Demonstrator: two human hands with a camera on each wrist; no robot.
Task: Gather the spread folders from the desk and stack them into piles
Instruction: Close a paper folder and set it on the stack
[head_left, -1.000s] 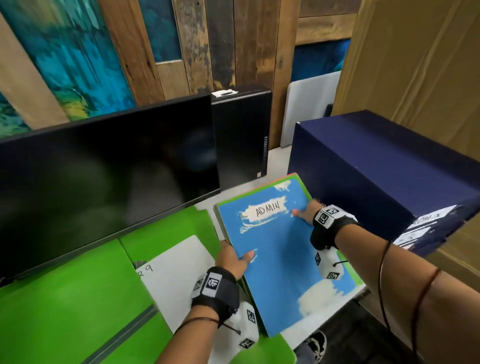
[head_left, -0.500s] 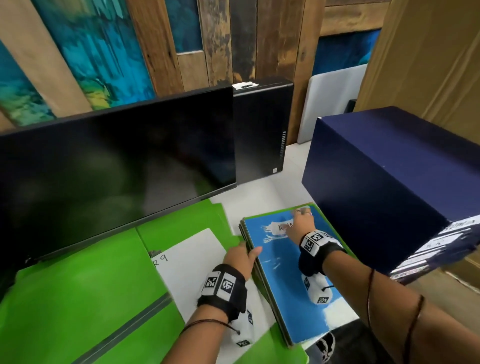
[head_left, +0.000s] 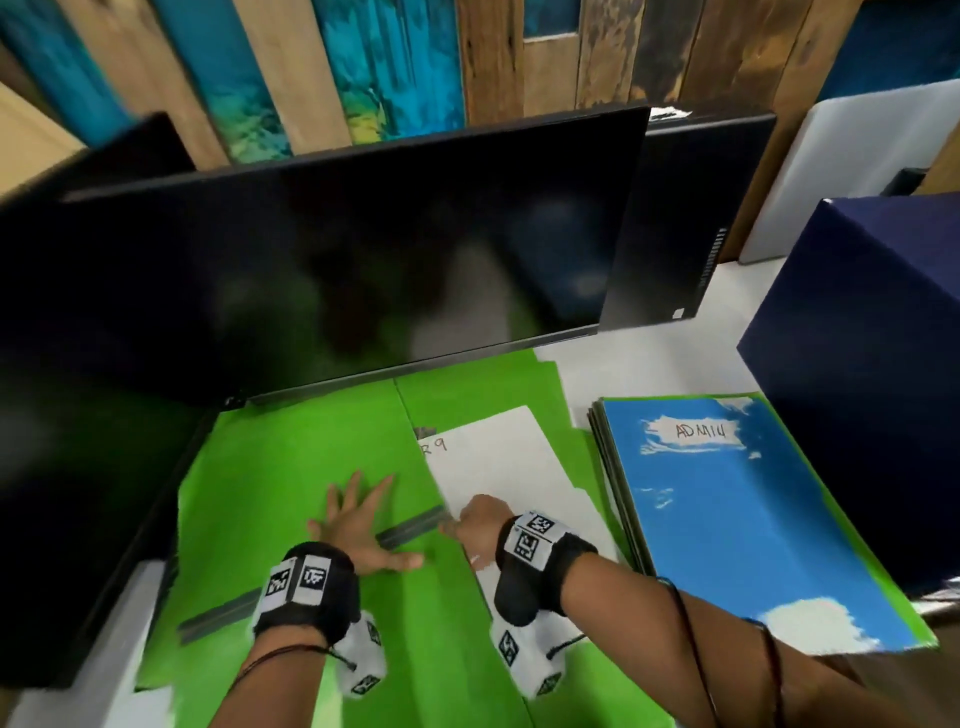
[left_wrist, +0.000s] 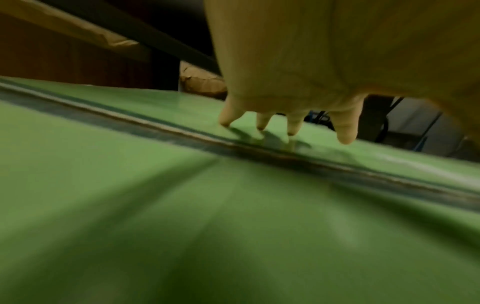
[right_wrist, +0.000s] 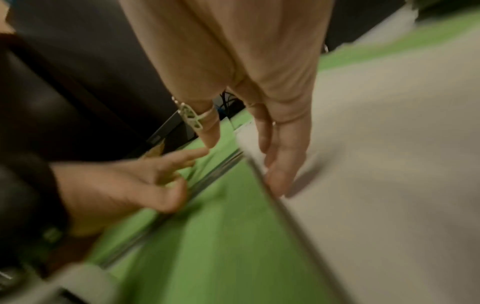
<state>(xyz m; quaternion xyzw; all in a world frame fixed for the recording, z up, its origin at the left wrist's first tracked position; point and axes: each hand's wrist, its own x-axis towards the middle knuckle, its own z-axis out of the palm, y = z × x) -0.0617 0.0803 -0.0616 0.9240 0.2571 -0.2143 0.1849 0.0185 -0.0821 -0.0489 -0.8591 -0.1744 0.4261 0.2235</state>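
A stack of folders with a blue top cover marked ADMIN lies flat at the right, and neither hand touches it. Green folders lie spread in front of the monitor, with a white sheet marked R9 on them. My left hand presses flat with spread fingers on a green folder, across its grey edge strip. My right hand sits just right of it. Its straight fingers touch the white sheet where it meets a green folder's edge.
A large black monitor stands right behind the green folders, with a black computer tower beside it. A navy box borders the blue stack on the right. White desk top shows between tower and stack.
Both hands have left the blue ADMIN stack and moved left onto the green folders. The stack stays flat beside the navy box. The head view has swung left.
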